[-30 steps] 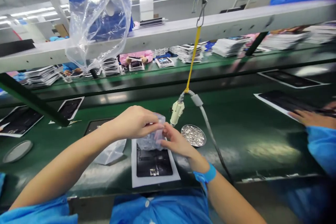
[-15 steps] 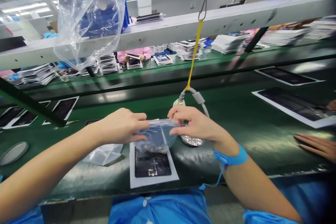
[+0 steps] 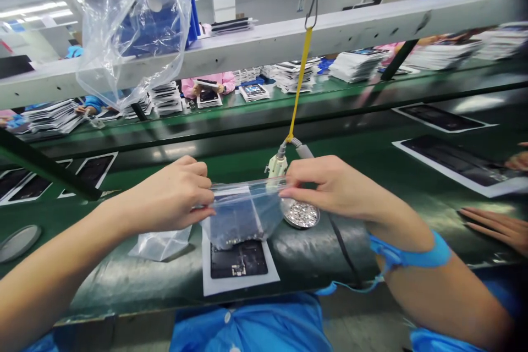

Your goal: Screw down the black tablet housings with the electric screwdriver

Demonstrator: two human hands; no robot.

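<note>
A clear plastic bag (image 3: 243,214) with small metallic parts at its bottom hangs stretched between my hands. My left hand (image 3: 187,195) pinches its upper left edge, and my right hand (image 3: 317,181) grips its upper right edge. Beneath the bag, partly seen through it, a black panel (image 3: 239,261) lies on a white sheet (image 3: 264,280). A round dish of small shiny parts (image 3: 303,214) sits just below my right hand. Left of the sheet rests another clear bag (image 3: 160,243). My right wrist wears a blue band (image 3: 412,253).
A pale connector (image 3: 276,166) hangs on a yellow strap (image 3: 301,77) behind the bag. A round lid (image 3: 18,243) lies far left. Black panels (image 3: 449,159) and another person's hand (image 3: 495,225) are at right. A plastic bag (image 3: 136,33) hangs from the upper rail (image 3: 256,47).
My hands have moved slightly apart, the right one outward, and the bag is pulled wider. More of the dish and the pale connector now shows.
</note>
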